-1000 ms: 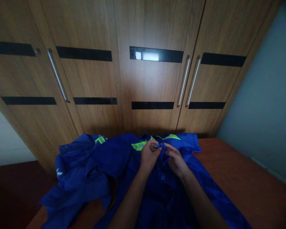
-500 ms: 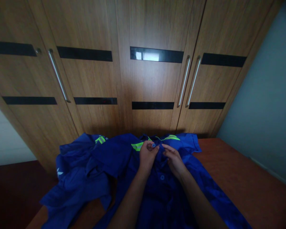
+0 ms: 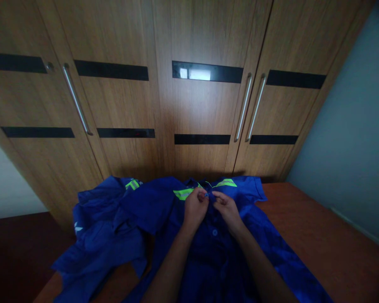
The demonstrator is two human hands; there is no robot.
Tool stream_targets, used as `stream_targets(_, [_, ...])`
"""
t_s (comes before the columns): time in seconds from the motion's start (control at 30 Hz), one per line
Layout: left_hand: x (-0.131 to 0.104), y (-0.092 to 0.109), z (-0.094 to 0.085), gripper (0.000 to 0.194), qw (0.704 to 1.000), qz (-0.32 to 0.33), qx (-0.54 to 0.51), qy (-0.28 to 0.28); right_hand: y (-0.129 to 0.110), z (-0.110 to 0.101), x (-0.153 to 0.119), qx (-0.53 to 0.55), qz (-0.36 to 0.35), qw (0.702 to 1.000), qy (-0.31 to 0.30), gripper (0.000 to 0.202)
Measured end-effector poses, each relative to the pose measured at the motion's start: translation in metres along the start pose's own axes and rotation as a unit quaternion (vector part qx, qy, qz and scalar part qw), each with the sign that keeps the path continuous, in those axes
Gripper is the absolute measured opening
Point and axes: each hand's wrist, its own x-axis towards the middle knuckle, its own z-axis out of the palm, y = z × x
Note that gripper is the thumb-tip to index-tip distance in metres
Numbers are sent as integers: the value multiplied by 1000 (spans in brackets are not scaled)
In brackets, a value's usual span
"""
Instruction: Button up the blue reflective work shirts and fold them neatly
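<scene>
**Two hands at the front of a blue garment, seen from above**

Clock positions are read from the meeting point of the fingertips, with twelve at the top of the view. The blue garment [image 3: 208, 263] lies on the table [image 3: 306, 223], directly beneath both hands and reaching down past six o'clock. The left hand [image 3: 196, 206] has its thumb and fingers drawn together, pinching the front of the garment at a small upper button [image 3: 206, 194]. The right hand [image 3: 227, 208] pinches a fold of the same dark cloth between thumb and forefinger, just beside the left fingertips; whether the button sits in a buttonhole cannot be told, since the fingers partly cover it.

A lower button [image 3: 214, 232] shows near six o'clock, between the forearms. One lime strip [image 3: 180, 194] lies at nine, a second lime strip [image 3: 225, 182] at two, and a short sleeve [image 3: 255, 190] extends toward three. Between eight and nine, a second blue garment [image 3: 104, 227] lies rumpled, bearing a lime patch [image 3: 132, 184] and a white mark [image 3: 78, 227].

At twelve stands a wooden wardrobe [image 3: 164, 101] with dark horizontal panels [image 3: 202, 139]; paired metal handles [image 3: 244, 107] appear at one, a single metal handle [image 3: 76, 99] at ten. A pale wall [image 3: 350, 139] occupies the region between two and three.
</scene>
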Motion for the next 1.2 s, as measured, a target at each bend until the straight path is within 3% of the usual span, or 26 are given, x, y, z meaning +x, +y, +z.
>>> stream_targets(0.27, [-2, 3, -6, 18, 998, 10, 49, 30, -1, 0, 0, -24, 8, 999, -28, 38])
stream_targets(0.47, [-7, 7, -7, 18, 991, 47, 121, 15, -4, 0, -2, -30, 8, 998, -51, 39])
stream_targets(0.73, [-8, -4, 1, 19, 995, -58, -75, 26, -5, 8, -7, -75, -7, 992, -101, 53])
stream_targets(0.9, [-2, -7, 5, 7, 974, -122, -189, 9, 1, 8, -6, -102, -21, 989, -104, 61])
stream_targets(1.0, [-2, -6, 7, 13, 959, -157, -237, 4, 7, 8, -5, -140, -37, 983, -111, 65])
stream_targets(1.2, [-5, -11, 7, 14, 936, -208, -281, 39, 7, 10, -7, -144, -43, 980, -132, 69])
